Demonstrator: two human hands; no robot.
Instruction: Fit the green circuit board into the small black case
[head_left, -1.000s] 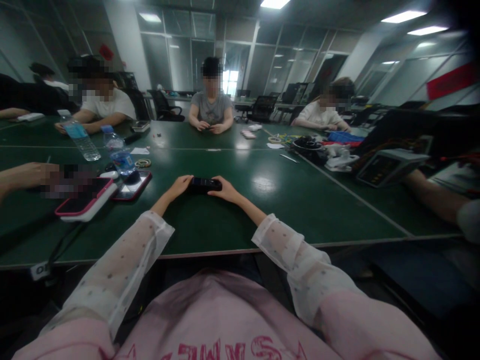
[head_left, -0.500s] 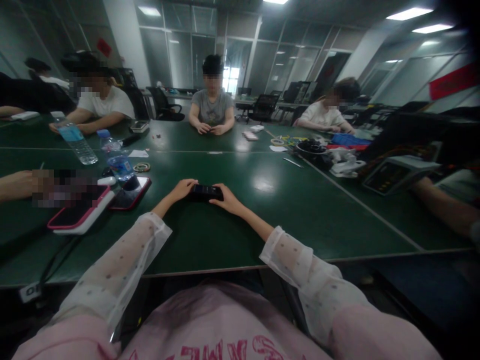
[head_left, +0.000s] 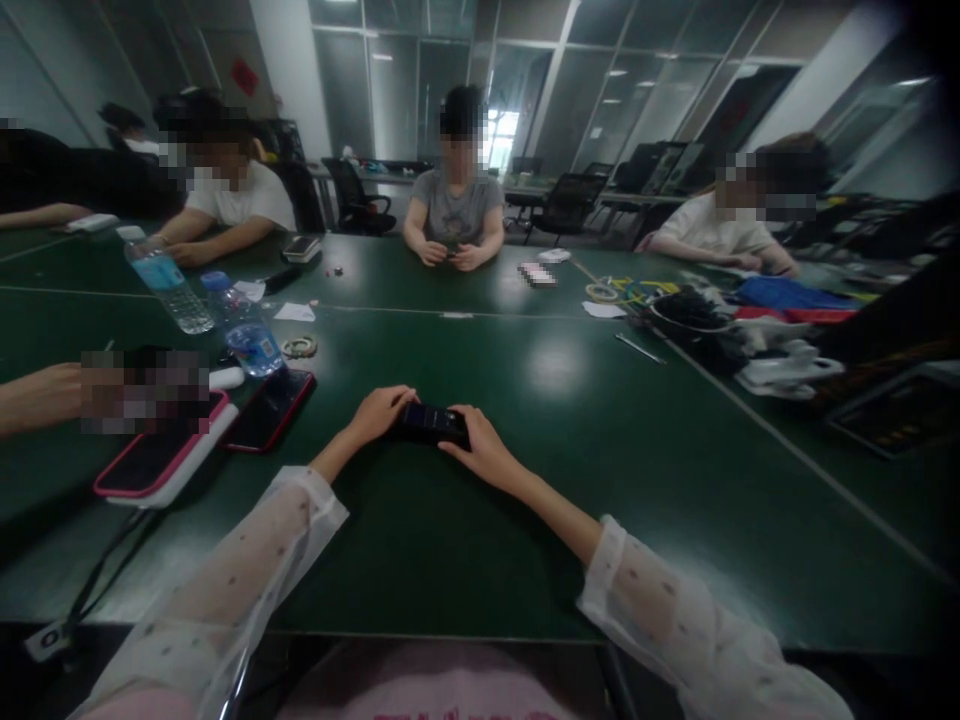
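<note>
A black smartphone is held sideways just above or on the green table, its dark screen tilted toward me. My left hand grips its left end, fingers curled behind the edge. On the other end my right hand is closed, with the thumb along the lower front edge. Faint light marks show on the screen, too small to read. Sheer dotted sleeves cover both my forearms. Left of my hands lies a red-edged phone, flat on the table.
A pink-cased phone on a white slab lies near another person's hand at left. Two water bottles stand behind it, with a tape roll beside them. A pen and tangled cables lie right. Several people sit around the table.
My view has tipped down and shifted slightly left, so the table things sit lower and farther right in the picture. Both hands keep the same hold on the smartphone.
</note>
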